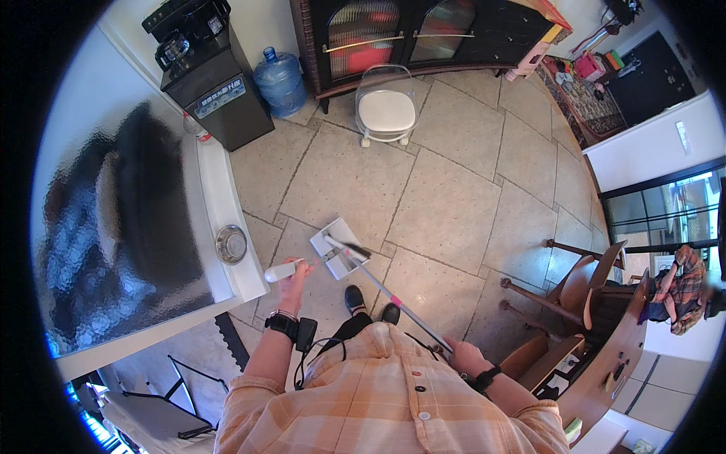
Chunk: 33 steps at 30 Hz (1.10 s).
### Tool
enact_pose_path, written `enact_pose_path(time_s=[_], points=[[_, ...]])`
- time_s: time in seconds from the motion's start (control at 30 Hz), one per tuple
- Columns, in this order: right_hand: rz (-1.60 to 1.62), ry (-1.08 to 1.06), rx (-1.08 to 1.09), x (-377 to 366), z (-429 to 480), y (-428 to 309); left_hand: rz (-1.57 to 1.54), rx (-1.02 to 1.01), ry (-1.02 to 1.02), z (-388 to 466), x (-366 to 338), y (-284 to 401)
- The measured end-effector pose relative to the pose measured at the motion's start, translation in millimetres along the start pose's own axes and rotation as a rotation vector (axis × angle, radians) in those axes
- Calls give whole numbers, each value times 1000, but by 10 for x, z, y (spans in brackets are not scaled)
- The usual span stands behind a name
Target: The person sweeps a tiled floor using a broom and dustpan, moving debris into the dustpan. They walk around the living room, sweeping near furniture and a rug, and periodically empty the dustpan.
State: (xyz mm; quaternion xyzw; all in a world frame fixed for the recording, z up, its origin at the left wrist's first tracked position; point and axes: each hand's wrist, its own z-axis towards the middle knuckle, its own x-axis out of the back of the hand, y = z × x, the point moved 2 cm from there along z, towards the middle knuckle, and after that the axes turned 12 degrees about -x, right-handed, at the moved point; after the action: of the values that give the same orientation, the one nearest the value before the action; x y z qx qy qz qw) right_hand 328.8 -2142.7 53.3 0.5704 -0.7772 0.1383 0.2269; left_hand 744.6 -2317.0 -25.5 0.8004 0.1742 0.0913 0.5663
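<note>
My left hand (292, 284) grips the white upper end of a dustpan handle (282, 270). Below it, the white dustpan (340, 227) is down by the floor, just ahead of my feet. My right hand (466, 356) is closed around the grey pole of a broom (374, 280), which has a pink band. The pole slants down and to the left. Its dark-bristled broom head (356, 248) lies over the dustpan in this view; I cannot tell whether the bristles touch the pan. No debris can be made out in the pan.
A white ledge (218, 181) with a metal bowl (231, 244) runs along the left. Ahead are a water dispenser (227, 102), a blue water jug (279, 82), a clear chair with white seat (387, 110) and a dark cabinet (397, 34). Wooden chairs (578, 284) and a table (607, 374) stand right; a person (680, 289) is beyond.
</note>
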Motion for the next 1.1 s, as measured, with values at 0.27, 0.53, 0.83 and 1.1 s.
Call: enact_pose_path(time_s=[0.27, 0.53, 0.83, 1.1], points=[[28, 117, -169, 166, -390, 534, 34, -82, -94, 0, 123, 11], [228, 225, -258, -164, -62, 979, 194, -75, -301, 38, 409, 53], [500, -73, 108, -620, 64, 578, 128, -39, -233, 100, 399, -18], [440, -80, -46, 80, -564, 493, 211, -45, -177, 79, 358, 93]])
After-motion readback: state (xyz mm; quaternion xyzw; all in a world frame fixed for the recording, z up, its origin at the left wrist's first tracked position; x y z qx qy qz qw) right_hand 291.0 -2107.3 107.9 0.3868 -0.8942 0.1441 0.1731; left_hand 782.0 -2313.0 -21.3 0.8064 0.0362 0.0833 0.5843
